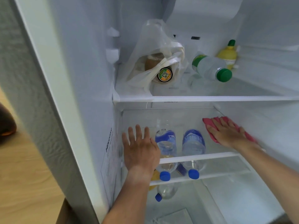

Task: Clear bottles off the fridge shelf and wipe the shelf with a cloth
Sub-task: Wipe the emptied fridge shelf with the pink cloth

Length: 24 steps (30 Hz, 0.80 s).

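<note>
My right hand (229,135) lies flat on a pink cloth (209,122), pressing it onto the right side of the middle glass shelf (202,157). On the left side of the same shelf rests my left hand (140,149), palm down, fingers spread, holding nothing. Between my hands, two clear water bottles with blue labels and blue caps (165,143) (193,141) lie on their sides. The shelf's white front strip crosses over them, so they seem to lie under the glass. A third blue-capped bottle (166,191) lies lower down.
The upper shelf (210,98) holds a white plastic bag (153,54) with a dark-lidded jar (165,75), a green-capped bottle (210,67) on its side and a yellow lemon-shaped bottle (227,55). The fridge's side wall (48,94) stands at the left, with wooden floor (24,159) beyond.
</note>
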Motion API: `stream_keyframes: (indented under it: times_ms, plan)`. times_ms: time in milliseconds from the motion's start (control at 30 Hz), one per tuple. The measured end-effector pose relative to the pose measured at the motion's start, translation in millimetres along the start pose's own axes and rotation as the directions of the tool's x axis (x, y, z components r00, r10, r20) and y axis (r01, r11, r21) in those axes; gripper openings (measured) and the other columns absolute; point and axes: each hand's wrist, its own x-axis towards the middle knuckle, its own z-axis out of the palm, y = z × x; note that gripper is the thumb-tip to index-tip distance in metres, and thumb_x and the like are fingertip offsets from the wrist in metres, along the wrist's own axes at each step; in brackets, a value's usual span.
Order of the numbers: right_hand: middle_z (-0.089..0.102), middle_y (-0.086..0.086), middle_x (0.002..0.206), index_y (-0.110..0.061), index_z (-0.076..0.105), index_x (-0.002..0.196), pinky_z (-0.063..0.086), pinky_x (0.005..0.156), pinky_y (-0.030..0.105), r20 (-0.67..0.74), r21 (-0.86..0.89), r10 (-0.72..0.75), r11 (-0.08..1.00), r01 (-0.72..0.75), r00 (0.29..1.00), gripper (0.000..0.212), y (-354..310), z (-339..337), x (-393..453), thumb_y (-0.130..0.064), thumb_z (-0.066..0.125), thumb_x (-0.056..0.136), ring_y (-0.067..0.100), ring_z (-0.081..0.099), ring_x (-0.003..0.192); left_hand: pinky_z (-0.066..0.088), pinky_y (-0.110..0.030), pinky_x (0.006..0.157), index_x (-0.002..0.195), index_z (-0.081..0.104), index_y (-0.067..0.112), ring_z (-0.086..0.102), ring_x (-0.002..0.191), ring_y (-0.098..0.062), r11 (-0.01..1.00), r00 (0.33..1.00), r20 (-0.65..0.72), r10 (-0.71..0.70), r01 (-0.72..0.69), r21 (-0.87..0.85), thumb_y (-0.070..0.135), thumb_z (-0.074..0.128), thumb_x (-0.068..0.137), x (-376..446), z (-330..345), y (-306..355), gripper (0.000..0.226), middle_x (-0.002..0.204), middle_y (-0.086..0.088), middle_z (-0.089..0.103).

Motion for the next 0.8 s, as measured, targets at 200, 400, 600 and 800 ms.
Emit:
stream_keyframes:
  times_ms: [200,400,600,800]
  plan:
    - [-0.019,-0.011,0.165,-0.049,-0.013,0.153,-0.009,0.115,0.066,0.082,0.002,-0.179,0.984,0.180,0.980,0.084,-57.9,8.3,-60.6,-0.082,-0.006,0.076,0.027,-0.015,0.152,0.002,-0.054,0.124,0.158,0.008,0.025,0.003,0.154,-0.034,1.000,1.000,0.027,-0.003,0.003,-0.011,0.041,0.013,0.102,0.6,-0.2,-1.2,0.059,0.167,-0.009,0.004]
    - [-0.012,-0.017,0.165,-0.056,-0.012,0.150,-0.013,0.114,0.061,0.008,0.034,-0.452,0.892,0.452,0.892,0.074,-104.8,23.7,-98.8,-0.082,0.000,0.082,0.018,-0.014,0.153,0.006,-0.053,0.124,0.157,0.010,0.026,0.007,0.154,-0.031,1.000,1.000,-0.002,-0.014,0.014,-0.017,0.037,0.012,0.100,2.1,4.0,-1.1,0.059,0.167,-0.007,0.009]
    - [-0.008,-0.012,0.167,-0.046,-0.002,0.156,-0.003,0.117,0.063,0.045,0.035,-0.026,0.999,0.025,0.999,0.069,-5.6,-5.0,-50.4,-0.071,0.010,0.094,0.017,-0.006,0.154,0.010,-0.053,0.123,0.156,0.014,0.028,0.012,0.153,-0.030,1.000,1.000,-0.019,-0.008,0.008,-0.001,0.039,0.013,0.098,4.1,6.8,-2.4,0.059,0.166,-0.006,0.014]
    - [-0.015,-0.011,0.165,-0.052,-0.007,0.153,-0.016,0.111,0.066,0.058,0.052,-0.254,0.967,0.251,0.966,0.082,-87.9,10.3,-47.3,-0.085,-0.003,0.077,0.028,-0.017,0.152,0.010,-0.053,0.124,0.157,0.012,0.027,0.009,0.154,-0.030,1.000,1.000,-0.002,-0.005,0.005,-0.002,0.038,0.013,0.099,2.2,3.6,-2.6,0.059,0.167,-0.007,0.011]
